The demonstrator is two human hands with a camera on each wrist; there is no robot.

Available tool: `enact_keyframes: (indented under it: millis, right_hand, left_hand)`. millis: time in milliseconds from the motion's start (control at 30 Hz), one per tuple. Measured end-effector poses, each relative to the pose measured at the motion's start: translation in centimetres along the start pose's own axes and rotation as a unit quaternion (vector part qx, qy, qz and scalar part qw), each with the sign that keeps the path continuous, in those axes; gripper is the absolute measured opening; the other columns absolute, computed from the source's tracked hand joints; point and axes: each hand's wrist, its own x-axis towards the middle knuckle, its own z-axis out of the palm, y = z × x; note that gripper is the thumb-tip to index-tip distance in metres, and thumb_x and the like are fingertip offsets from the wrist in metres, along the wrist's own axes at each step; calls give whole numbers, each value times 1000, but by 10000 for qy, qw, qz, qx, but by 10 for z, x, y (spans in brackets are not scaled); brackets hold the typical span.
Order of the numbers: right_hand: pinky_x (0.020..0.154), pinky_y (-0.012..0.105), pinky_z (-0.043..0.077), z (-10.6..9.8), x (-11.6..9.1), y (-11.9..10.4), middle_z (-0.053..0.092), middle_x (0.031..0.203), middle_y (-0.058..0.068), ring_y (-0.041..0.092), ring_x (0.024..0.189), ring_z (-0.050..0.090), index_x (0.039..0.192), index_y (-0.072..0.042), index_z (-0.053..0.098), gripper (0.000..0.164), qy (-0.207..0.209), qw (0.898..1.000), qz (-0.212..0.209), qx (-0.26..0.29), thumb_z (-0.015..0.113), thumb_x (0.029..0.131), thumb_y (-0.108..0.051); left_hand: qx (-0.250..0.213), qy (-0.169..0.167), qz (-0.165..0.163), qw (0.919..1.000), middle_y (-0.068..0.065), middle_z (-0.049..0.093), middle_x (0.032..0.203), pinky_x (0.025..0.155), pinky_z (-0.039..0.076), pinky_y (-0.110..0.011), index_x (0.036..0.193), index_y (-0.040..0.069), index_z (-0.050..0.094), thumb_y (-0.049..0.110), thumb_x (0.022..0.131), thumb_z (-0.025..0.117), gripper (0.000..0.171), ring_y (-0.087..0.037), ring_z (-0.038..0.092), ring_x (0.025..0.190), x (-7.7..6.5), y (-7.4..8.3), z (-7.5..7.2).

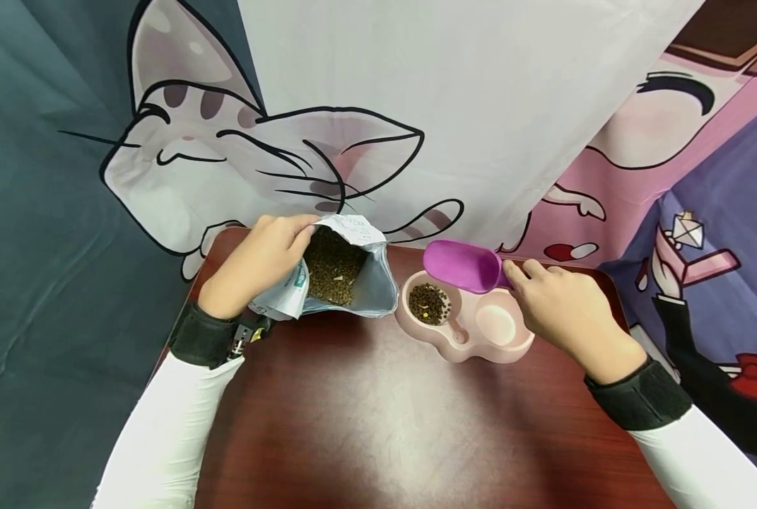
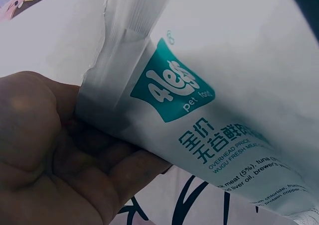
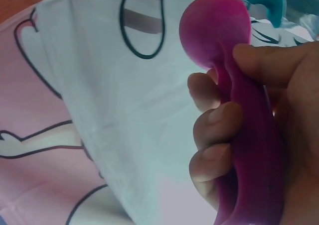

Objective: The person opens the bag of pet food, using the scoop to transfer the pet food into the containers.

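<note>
My left hand [image 1: 275, 247] grips the top edge of a white pet food bag [image 2: 199, 80], whose mouth gapes toward me. Brown kibble [image 1: 333, 272] shows inside it. In my right hand [image 1: 559, 307] is a purple scoop [image 1: 461, 266], my fingers curled round its handle [image 3: 254, 135] in the right wrist view. The scoop's bowl looks empty and hangs over the back rim of a pink double pet bowl [image 1: 454, 350]. Kibble [image 1: 427, 304] with a few light bits lies in the bowl's left compartment; the right compartment [image 1: 496, 324] holds none.
The bag and bowl stand side by side near the back edge of a reddish-brown table [image 1: 365, 410]. Right behind them hangs a printed cloth [image 1: 467, 92] with a cartoon cat. A pink and purple cloth [image 1: 645, 212] hangs at the right.
</note>
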Motion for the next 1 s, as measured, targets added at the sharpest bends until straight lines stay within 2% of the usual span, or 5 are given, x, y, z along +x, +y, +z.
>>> enact_keyframes:
  millis: [233, 367, 567, 833, 1000]
  right_hand:
    - [36, 45, 35, -20, 1, -11, 62, 81, 14, 34, 50, 54, 116, -2, 66, 29, 242, 9995, -202, 97, 59, 92, -18]
    - [35, 41, 33, -33, 3, -21, 59, 78, 13, 32, 47, 49, 113, -1, 64, 29, 391, 9987, -291, 136, 50, 96, -20]
    - [34, 41, 33, -43, 8, -29, 57, 76, 10, 31, 48, 51, 112, -2, 64, 36, 502, 9981, -339, 72, 36, 102, -23]
    - [34, 39, 29, -46, 13, -37, 53, 71, 9, 28, 45, 47, 106, -1, 63, 30, 564, 9968, -498, 256, 43, 97, -23]
    - [34, 36, 31, -43, 21, -46, 49, 66, 6, 23, 44, 47, 98, -3, 59, 22, 343, 9965, -686, 330, 47, 96, -21]
  left_hand:
    - [-29, 25, 109, 9999, -16, 72, 127, 101, 53, -53, 134, 3, 68, 12, 108, 48, 34, -32, 69, 116, -1, 0, 2]
    - [-37, 44, 113, 9999, -16, 72, 126, 101, 53, -53, 133, 3, 68, 12, 108, 48, 34, -33, 69, 116, -1, 0, 2]
    - [-14, 6, 69, 10000, -17, 71, 128, 102, 52, -54, 135, 3, 67, 13, 108, 48, 35, -33, 68, 117, -1, 1, 3]
    - [-10, 19, 109, 9999, -16, 71, 128, 101, 53, -54, 135, 3, 67, 12, 108, 47, 35, -33, 68, 117, -2, 3, 4]
    - [37, 31, 118, 9999, -17, 71, 127, 102, 52, -54, 134, 3, 68, 12, 108, 47, 35, -35, 68, 118, -2, 3, 5]
